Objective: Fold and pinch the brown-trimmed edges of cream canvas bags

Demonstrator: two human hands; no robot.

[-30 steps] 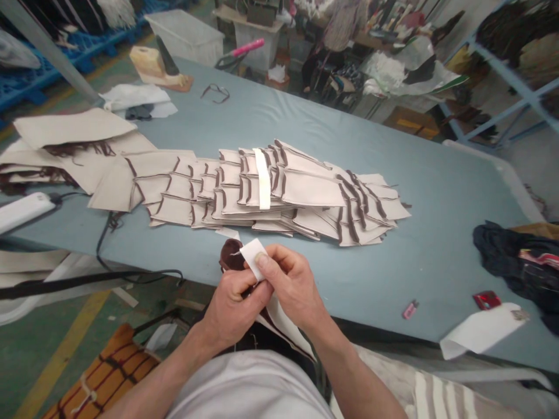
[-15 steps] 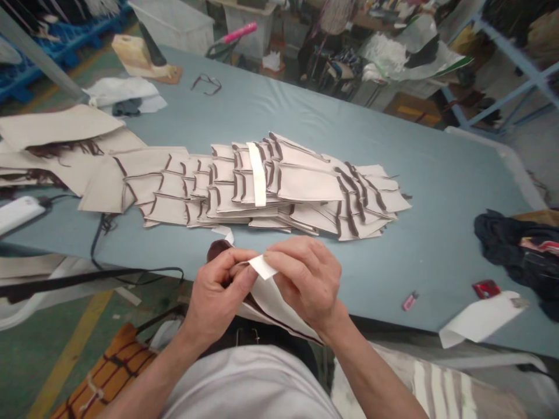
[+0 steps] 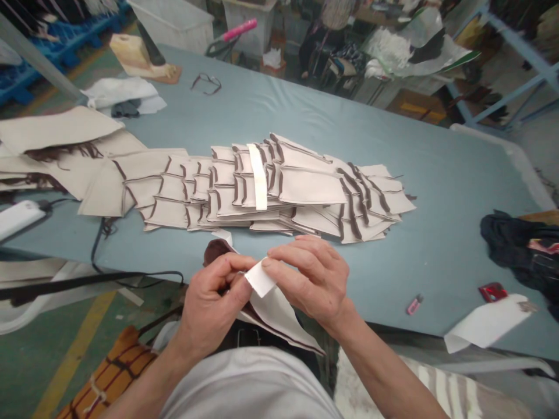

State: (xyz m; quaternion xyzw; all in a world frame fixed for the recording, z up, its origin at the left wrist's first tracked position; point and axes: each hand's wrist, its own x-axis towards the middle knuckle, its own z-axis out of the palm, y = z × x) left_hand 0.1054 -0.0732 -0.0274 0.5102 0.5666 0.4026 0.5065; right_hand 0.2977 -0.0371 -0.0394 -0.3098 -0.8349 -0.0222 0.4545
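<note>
One tag [image 3: 261, 280]: white, tilted, held in the air between left hand [image 3: 213, 299] and right hand [image 3: 312, 282], above the near edge of the table [image 3: 441, 174].
Right hand: thumb and forefinger pinching the tag at the upper right corner; remaining fingers curled beside.
Left hand: clenched on the panel [image 3: 279, 317], thumb against fingers; tips touching the left edge of the tag. Exact hold on the tag: cannot tell.
Panel: beige, brown-edged; hanging from left hand, slanting down to the right in front of the lap.
Brown cloth [image 3: 215, 250]: protruding just beyond left hand, on the far side; join to the panel hidden by fingers.
Pile [image 3: 312, 186]: beige pieces with brown edging, overlapping, spread left to right across the table, beyond both hands.
Pale strip [image 3: 258, 177]: laid across the middle of the pile.
Far left of table: glasses [image 3: 207, 85], folded white cloth [image 3: 126, 93] and wooden block [image 3: 128, 53].
Near left of table: white bar [image 3: 20, 220], lying at the edge with dark cable [image 3: 96, 241] near.
Near right of table: small pink item [image 3: 414, 304], red item [image 3: 493, 292] and white sheet [image 3: 487, 323]; dark garment [image 3: 517, 250] farther right.
</note>
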